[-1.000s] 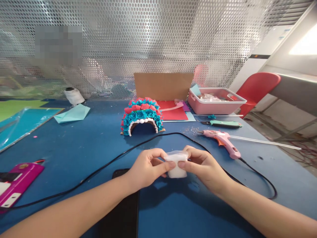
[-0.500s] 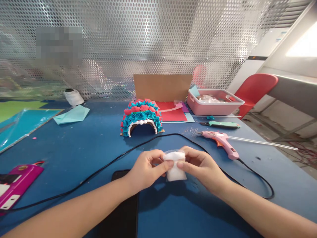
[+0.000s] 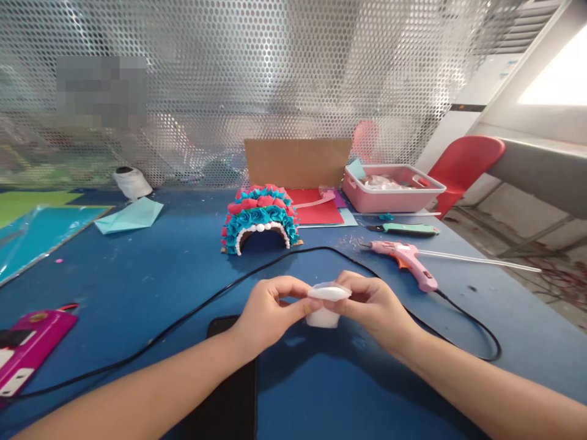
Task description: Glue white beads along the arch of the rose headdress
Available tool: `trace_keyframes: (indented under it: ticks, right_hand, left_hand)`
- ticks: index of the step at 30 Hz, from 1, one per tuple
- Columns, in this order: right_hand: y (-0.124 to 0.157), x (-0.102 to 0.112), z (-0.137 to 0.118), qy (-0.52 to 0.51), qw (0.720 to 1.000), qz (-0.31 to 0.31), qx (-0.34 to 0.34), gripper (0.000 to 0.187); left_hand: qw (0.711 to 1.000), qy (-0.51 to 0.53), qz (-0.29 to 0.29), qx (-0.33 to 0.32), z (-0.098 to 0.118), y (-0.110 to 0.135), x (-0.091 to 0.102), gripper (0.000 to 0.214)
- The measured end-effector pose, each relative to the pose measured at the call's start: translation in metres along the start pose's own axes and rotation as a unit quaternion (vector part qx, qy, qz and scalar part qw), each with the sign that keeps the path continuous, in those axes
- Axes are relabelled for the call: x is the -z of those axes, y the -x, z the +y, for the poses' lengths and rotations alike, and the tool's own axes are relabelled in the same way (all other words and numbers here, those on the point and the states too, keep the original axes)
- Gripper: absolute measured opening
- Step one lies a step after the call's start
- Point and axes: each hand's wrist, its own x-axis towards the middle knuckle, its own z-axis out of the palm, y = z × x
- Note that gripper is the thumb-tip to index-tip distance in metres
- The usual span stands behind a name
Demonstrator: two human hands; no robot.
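Between my two hands I hold a small clear plastic bag (image 3: pixel 323 316) with a soft white filling, just above the blue table. My left hand (image 3: pixel 270 308) pinches its left edge between thumb and fingers. On the other side, my right hand (image 3: pixel 373 305) pinches the right edge the same way. The upper part of the bag bulges toward me. Beyond my hands stands an arch (image 3: pixel 261 214) covered in red and teal paper flowers, with white beads along its front rim. A dark phone-like slab (image 3: pixel 229 391) lies under my left forearm.
A pink glue gun (image 3: pixel 403 256) lies to the right, its black cord (image 3: pixel 192 318) looping across the table. Behind it are a green utility knife (image 3: pixel 406 229) and a pink basket (image 3: pixel 389 198). Cardboard (image 3: pixel 298 164) leans at the back; a magenta case (image 3: pixel 39 342) lies left.
The white-filled bag has tilted and folded, so its top edge now bulges toward me. Both hands keep their pinch on it. My view has shifted slightly.
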Motion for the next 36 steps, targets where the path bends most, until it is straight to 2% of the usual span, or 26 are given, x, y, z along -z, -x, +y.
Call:
trace_keyframes:
  ticks: [5, 8, 10, 12, 15, 20, 26, 28, 32, 36]
  right_hand:
    - [0.0004, -0.0020, 0.0011, 0.007, 1.000, -0.013, 0.008, 0.027]
    - [-0.0005, -0.0023, 0.0024, 0.006, 0.999, -0.039, 0.008, 0.024]
    - [-0.0011, -0.0006, 0.0037, 0.017, 0.998, -0.026, 0.052, 0.026]
    - [-0.0009, 0.0024, 0.0046, 0.043, 0.991, 0.011, 0.127, 0.030]
    - [0.0005, 0.0064, 0.0035, 0.114, 0.969, 0.030, 0.219, 0.022]
    - [0.0019, 0.0056, -0.0020, 0.239, 0.928, 0.047, 0.283, 0.010]
    - [0.0018, 0.0041, -0.0034, 0.243, 0.927, 0.085, 0.274, 0.012]
    - [0.0012, 0.0046, -0.0023, 0.231, 0.936, 0.074, 0.256, 0.011]
    - [-0.0006, 0.0044, 0.0003, 0.174, 0.968, 0.041, 0.175, 0.014]
    - [-0.0005, 0.0040, -0.0015, 0.176, 0.974, -0.003, 0.144, 0.013]
  left_hand:
    - [0.999, 0.034, -0.023, -0.006, 0.0012, 0.0013, -0.0014, 0.023]
    - [0.997, 0.069, -0.010, -0.017, 0.0027, 0.0002, -0.0022, 0.019]
    - [0.997, 0.080, 0.012, -0.016, 0.0031, -0.0006, -0.0025, 0.018]
    - [0.997, 0.070, 0.019, -0.013, 0.0027, -0.0003, -0.0029, 0.017]
    - [0.999, 0.034, -0.014, -0.011, 0.0017, 0.0027, -0.0040, 0.016]
    - [0.999, -0.020, -0.035, -0.012, 0.0013, 0.0068, -0.0050, 0.029]
    - [0.998, -0.062, -0.003, -0.031, 0.0008, 0.0047, -0.0032, 0.038]
    - [0.996, -0.081, 0.001, -0.025, 0.0016, 0.0046, -0.0029, 0.034]
    - [0.993, -0.116, 0.002, -0.031, 0.0040, 0.0059, -0.0030, 0.031]
    - [0.989, -0.144, -0.005, -0.038, 0.0048, 0.0069, -0.0021, 0.026]
